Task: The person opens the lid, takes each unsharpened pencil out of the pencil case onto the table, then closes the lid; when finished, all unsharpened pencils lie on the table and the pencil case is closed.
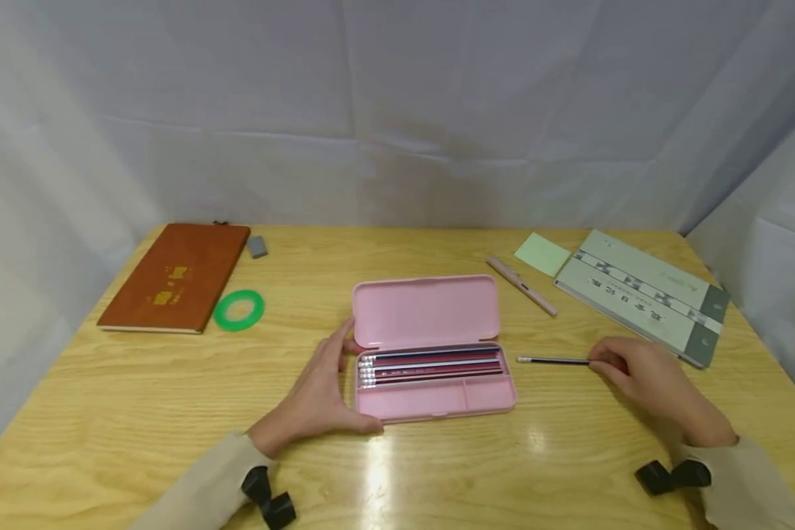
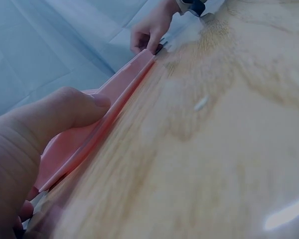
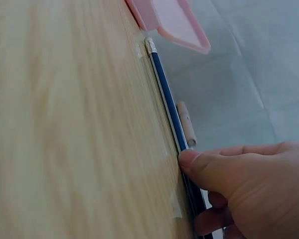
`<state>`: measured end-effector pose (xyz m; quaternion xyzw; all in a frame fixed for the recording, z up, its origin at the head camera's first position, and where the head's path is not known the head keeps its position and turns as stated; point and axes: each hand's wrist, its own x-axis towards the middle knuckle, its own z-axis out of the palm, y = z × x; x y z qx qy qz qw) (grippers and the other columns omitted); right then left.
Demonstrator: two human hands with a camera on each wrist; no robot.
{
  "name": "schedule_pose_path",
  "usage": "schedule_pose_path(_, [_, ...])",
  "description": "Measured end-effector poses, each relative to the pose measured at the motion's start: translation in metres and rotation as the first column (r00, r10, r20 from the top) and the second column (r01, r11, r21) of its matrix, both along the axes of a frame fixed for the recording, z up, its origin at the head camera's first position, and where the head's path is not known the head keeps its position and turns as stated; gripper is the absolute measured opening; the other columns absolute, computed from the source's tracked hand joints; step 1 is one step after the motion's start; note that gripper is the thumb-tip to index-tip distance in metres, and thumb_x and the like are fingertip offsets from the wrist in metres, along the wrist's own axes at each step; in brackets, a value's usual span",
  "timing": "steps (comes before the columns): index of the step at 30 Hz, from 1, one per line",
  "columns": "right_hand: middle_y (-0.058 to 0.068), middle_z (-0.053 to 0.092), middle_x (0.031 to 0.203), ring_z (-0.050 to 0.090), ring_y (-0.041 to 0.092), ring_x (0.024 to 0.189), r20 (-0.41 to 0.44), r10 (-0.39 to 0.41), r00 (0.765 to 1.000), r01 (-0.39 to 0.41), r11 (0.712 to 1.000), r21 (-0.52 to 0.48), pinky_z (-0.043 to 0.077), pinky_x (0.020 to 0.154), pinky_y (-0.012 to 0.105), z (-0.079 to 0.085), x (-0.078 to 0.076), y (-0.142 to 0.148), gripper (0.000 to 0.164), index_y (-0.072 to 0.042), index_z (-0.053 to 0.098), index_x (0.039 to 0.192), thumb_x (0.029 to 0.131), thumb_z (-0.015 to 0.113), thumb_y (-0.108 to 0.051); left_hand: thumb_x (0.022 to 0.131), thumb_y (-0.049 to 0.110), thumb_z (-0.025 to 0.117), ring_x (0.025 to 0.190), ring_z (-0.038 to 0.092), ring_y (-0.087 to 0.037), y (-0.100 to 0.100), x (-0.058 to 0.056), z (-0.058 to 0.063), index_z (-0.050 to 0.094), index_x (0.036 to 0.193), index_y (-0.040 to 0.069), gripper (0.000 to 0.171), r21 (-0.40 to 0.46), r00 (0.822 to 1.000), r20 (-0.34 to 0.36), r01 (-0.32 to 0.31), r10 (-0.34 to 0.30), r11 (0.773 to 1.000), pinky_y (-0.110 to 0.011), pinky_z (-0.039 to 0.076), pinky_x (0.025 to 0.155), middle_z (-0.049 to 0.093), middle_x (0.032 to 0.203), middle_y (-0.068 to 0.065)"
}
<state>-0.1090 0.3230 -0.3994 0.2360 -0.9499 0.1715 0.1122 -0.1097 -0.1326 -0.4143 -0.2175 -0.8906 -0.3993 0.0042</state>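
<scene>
A pink pencil case lies on the table with its lid raised at the back. Several striped pencils with silver eraser ends lie side by side in its rear compartment. My left hand grips the left end of the case; its thumb rests along the front edge in the left wrist view. To the right of the case, my right hand pinches a dark blue striped pencil near its far end. That pencil's eraser end points left, towards the case. The pencil's other end is hidden by the fingers.
On the left are a brown notebook, a grey eraser and a green tape roll. A pinkish pen, green sticky notes and a pale green notebook lie at the back right.
</scene>
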Motion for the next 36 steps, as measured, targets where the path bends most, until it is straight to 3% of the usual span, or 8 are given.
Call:
schedule_pose_path(6, [-0.018, 0.045, 0.063, 0.034, -0.006, 0.055, 0.053, 0.107, 0.993, -0.106, 0.994, -0.019, 0.033, 0.051, 0.019, 0.013, -0.013, -0.040, 0.015, -0.014, 0.069, 0.092, 0.080, 0.075, -0.007, 0.040, 0.051, 0.093, 0.099, 0.046, -0.015, 0.000, -0.001, 0.000, 0.014, 0.154, 0.011, 0.145, 0.001, 1.000, 0.004, -0.001, 0.001, 1.000, -0.032, 0.045, 0.083, 0.054, 0.119, -0.003])
schedule_pose_path(12, [-0.015, 0.049, 0.062, 0.038, -0.004, 0.055, 0.100, 0.254, 0.962, -0.252, 0.967, -0.040, 0.037, 0.053, 0.019, 0.020, -0.028, -0.101, 0.010, -0.012, 0.070, 0.093, 0.084, 0.072, -0.011, 0.038, 0.049, 0.094, 0.096, 0.045, -0.013, -0.001, 0.002, 0.000, 0.014, 0.154, 0.013, 0.146, -0.003, 1.000, 0.025, -0.016, 0.017, 1.000, -0.030, 0.044, 0.082, 0.053, 0.119, -0.001])
schedule_pose_path(15, [-0.013, 0.048, 0.064, 0.038, -0.002, 0.056, 0.140, 0.286, 0.948, -0.287, 0.958, -0.010, 0.036, 0.054, 0.019, 0.021, -0.031, -0.128, 0.010, -0.012, 0.070, 0.096, 0.086, 0.071, -0.014, 0.038, 0.050, 0.094, 0.095, 0.045, -0.013, 0.000, 0.002, -0.001, 0.014, 0.154, 0.013, 0.145, -0.006, 1.000, 0.013, -0.012, 0.012, 1.000, -0.029, 0.044, 0.081, 0.054, 0.119, -0.001])
schedule_pose_path(21, [-0.010, 0.050, 0.064, 0.039, 0.001, 0.056, 0.165, 0.267, 0.949, -0.280, 0.958, 0.058, 0.036, 0.054, 0.019, 0.021, -0.035, -0.158, 0.011, -0.012, 0.068, 0.095, 0.087, 0.071, -0.020, 0.041, 0.052, 0.093, 0.095, 0.045, -0.014, -0.001, 0.000, 0.000, 0.015, 0.154, 0.010, 0.143, -0.006, 1.000, -0.010, -0.004, 0.004, 1.000, -0.030, 0.044, 0.080, 0.054, 0.118, -0.003])
schedule_pose_path(31, [-0.006, 0.058, 0.066, 0.044, 0.003, 0.057, 0.165, 0.271, 0.948, -0.285, 0.956, 0.070, 0.041, 0.056, 0.020, 0.020, -0.038, -0.173, 0.008, -0.011, 0.067, 0.087, 0.087, 0.071, -0.017, 0.041, 0.050, 0.093, 0.099, 0.046, -0.016, -0.001, 0.000, 0.004, 0.014, 0.154, 0.010, 0.144, 0.005, 1.000, 0.014, -0.004, 0.004, 1.000, -0.034, 0.045, 0.084, 0.053, 0.120, -0.003])
schedule_pose_path(33, [-0.005, 0.062, 0.069, 0.048, 0.003, 0.058, 0.132, 0.269, 0.954, -0.280, 0.957, 0.078, 0.043, 0.056, 0.021, 0.020, -0.035, -0.172, 0.007, -0.010, 0.068, 0.089, 0.087, 0.070, -0.017, 0.041, 0.051, 0.093, 0.098, 0.046, -0.015, -0.001, -0.001, 0.003, 0.014, 0.154, 0.010, 0.144, 0.002, 1.000, 0.014, -0.002, 0.002, 1.000, -0.033, 0.044, 0.083, 0.053, 0.119, -0.003])
schedule_pose_path(36, [-0.005, 0.063, 0.069, 0.049, 0.003, 0.057, 0.030, 0.210, 0.977, -0.211, 0.976, 0.050, 0.042, 0.054, 0.021, 0.023, -0.029, -0.164, 0.007, -0.012, 0.069, 0.090, 0.087, 0.070, -0.017, 0.041, 0.052, 0.093, 0.097, 0.045, -0.014, 0.000, -0.001, 0.002, 0.014, 0.154, 0.010, 0.144, 0.001, 1.000, 0.016, 0.003, -0.003, 1.000, -0.031, 0.044, 0.083, 0.053, 0.119, -0.002])
